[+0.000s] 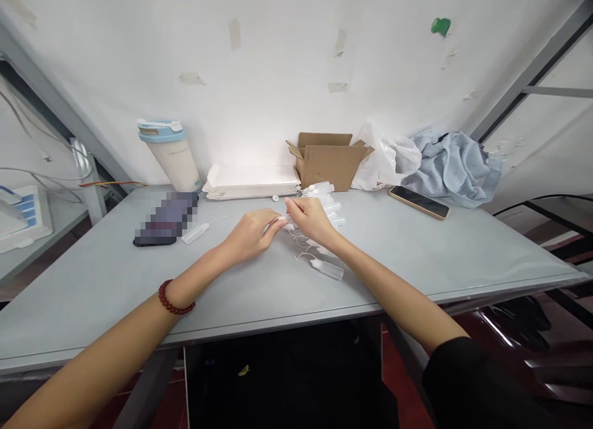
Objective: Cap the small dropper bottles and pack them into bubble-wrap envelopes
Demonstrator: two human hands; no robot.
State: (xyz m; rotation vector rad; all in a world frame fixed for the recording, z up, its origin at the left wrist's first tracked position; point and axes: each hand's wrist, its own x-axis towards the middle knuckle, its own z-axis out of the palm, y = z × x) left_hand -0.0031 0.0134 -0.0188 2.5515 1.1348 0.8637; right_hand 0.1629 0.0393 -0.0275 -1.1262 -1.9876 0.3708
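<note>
My left hand (252, 236) is closed in a pinch over the middle of the table, its fingertips on a small pale piece too small to name. Close beside it, my right hand (311, 217) is closed, with thumb and fingers pressed together; whatever they hold is hidden. Behind and below the right hand lies a pile of small clear plastic bottles (336, 221), partly covered by it. Nearer the front edge, one dropper bottle (328, 269) lies on its side with a thin white strand by its tip. Another small bottle (196, 233) lies to the left.
A small white round piece (275, 198) lies behind my hands. Along the wall stand a tumbler (171, 157), a white stack (252, 182), an open cardboard box (331, 166), a plastic bag (382, 160) and crumpled cloth (456, 169). Phones lie at right (419, 203) and left (167, 219).
</note>
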